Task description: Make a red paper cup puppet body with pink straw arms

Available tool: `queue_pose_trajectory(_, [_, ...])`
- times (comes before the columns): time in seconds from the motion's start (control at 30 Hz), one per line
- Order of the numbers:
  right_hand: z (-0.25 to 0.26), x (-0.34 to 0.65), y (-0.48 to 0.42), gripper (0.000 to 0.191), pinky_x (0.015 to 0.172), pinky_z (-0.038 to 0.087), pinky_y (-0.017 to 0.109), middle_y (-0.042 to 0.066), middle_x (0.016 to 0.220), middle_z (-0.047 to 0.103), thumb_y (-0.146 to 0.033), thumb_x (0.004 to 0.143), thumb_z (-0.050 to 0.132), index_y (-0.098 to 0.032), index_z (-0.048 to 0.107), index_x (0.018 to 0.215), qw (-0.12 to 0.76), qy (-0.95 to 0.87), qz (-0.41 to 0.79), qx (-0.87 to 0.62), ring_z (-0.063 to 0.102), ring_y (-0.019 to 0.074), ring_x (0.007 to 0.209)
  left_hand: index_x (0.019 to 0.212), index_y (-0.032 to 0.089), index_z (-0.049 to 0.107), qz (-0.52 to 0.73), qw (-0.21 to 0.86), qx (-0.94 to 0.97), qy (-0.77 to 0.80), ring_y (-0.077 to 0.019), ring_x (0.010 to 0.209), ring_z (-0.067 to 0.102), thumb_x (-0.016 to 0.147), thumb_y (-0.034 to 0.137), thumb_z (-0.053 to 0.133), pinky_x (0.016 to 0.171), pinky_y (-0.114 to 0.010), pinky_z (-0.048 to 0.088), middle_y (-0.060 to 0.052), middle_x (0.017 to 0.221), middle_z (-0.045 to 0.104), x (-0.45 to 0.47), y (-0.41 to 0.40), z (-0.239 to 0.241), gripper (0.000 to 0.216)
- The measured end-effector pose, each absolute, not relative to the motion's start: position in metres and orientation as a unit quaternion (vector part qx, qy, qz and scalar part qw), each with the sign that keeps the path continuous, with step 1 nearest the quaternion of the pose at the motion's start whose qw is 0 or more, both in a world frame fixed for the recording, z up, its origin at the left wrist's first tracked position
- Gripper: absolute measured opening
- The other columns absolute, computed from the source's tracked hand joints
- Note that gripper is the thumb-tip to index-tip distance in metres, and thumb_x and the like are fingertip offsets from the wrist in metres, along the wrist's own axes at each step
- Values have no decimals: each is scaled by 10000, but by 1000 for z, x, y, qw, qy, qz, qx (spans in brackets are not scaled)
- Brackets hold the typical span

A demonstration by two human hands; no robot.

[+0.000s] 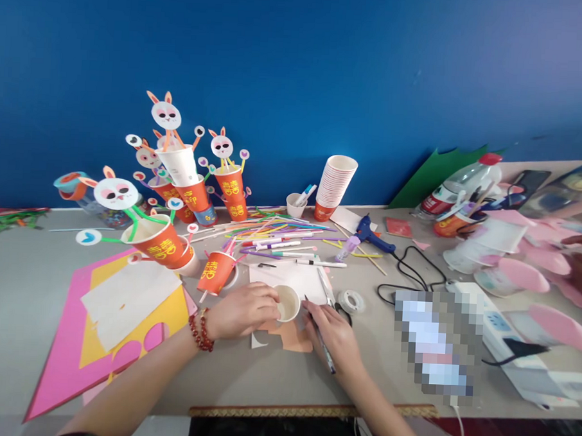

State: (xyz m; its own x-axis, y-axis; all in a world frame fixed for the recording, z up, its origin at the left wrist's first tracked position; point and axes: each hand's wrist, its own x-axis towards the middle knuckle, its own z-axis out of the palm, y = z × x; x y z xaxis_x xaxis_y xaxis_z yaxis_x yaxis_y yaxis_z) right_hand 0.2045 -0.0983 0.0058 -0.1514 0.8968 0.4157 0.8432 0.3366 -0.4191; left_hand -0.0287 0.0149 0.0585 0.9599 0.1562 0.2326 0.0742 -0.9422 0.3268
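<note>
My left hand [248,309], with a red bead bracelet at the wrist, has its fingers curled against the left side of a small paper cup [288,304]. The cup's mouth faces up. In my right hand [337,332] is a pen [326,353], its tip close to the cup's right rim. Peach-coloured paper [298,339] lies under and in front of the cup. A white paper sheet [264,273] lies behind it. Scissors [323,285] rest just beyond my right hand, beside a roll of clear tape [352,301].
Rabbit-faced paper cup figures [157,241] stand at the left, behind pink and yellow sheets [69,317]. Pipe cleaners and markers [280,245] spread across the back. A cup stack [337,181], blue glue gun [370,234] with a cable, power strip [496,326] and bottle [459,183] stand rightward.
</note>
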Motion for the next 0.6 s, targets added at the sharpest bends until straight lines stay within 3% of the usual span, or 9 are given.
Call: queue_pose_trajectory(0.6, [9, 204, -98, 277, 706, 566, 319, 94, 881, 716, -98, 935, 430, -165, 612, 1132, 304, -751, 46, -584, 689, 228, 812, 999, 189, 593, 117, 156, 979, 58, -245, 1118, 570, 918, 99, 455, 973, -416, 436, -73, 970, 714, -28, 16, 60, 183])
